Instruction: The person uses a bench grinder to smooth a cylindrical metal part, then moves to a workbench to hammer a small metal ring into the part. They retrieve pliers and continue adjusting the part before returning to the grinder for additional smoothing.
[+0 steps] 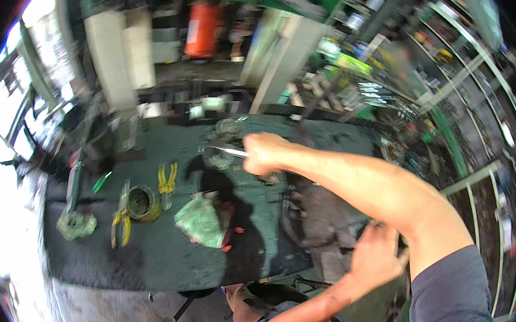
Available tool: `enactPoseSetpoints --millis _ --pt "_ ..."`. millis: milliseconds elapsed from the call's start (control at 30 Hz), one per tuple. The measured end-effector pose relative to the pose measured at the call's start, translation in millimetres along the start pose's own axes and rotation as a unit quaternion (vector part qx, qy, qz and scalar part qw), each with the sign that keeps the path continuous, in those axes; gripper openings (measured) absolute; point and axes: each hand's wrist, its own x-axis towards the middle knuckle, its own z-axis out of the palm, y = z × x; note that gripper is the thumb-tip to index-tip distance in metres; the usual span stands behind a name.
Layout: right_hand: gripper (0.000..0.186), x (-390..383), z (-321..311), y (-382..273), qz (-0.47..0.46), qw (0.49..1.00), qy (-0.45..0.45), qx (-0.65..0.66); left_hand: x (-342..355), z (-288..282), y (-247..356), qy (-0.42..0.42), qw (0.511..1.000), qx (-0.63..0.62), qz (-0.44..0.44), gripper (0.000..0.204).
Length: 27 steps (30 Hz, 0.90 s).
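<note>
From the head view, the right arm comes in from the lower right, elbow bent, its forearm reaching up and leftward across the bench point(122, 267). The right hand point(265, 154) hovers over the far half, fist turned down, its grip closed around a slim metal tool point(230, 150) whose tip points left. The left forearm rises from the lower edge and slants rightward, so the left hand point(376, 256) sits close to the right elbow, fingers bent; whether its grip holds anything, I cannot tell. A green plastic bag point(200, 222) lies mid-bench, left of the right hand, near yellow-handled pliers point(166, 179) and a round tin point(143, 204).
</note>
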Motion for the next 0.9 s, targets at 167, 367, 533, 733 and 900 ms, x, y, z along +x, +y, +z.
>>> enactPoseSetpoints --millis 167,367,533,733,900 --pt "0.046 -140.2 -72.1 71.5 -0.074 0.966 0.097 0.229 9.8 -17.7 10.0 -0.116 0.992 0.024 -0.043 0.06" --pt "0.036 -336.0 -47.3 151.9 -0.003 0.835 0.255 0.488 22.9 -31.6 19.3 -0.147 0.985 0.009 -0.086 0.067" --pt "0.033 -377.3 36.4 173.6 0.091 0.811 0.389 0.427 22.9 -27.3 20.5 -0.14 0.984 -0.012 -0.107 0.067" --pt "0.024 -441.2 73.6 177.4 0.081 0.829 0.433 0.345 18.3 -19.5 14.5 -0.109 0.993 0.017 -0.035 0.06" --pt "0.029 -453.2 112.1 189.7 0.121 0.769 0.467 0.421 13.4 -15.5 16.3 -0.093 0.992 0.001 -0.083 0.06"
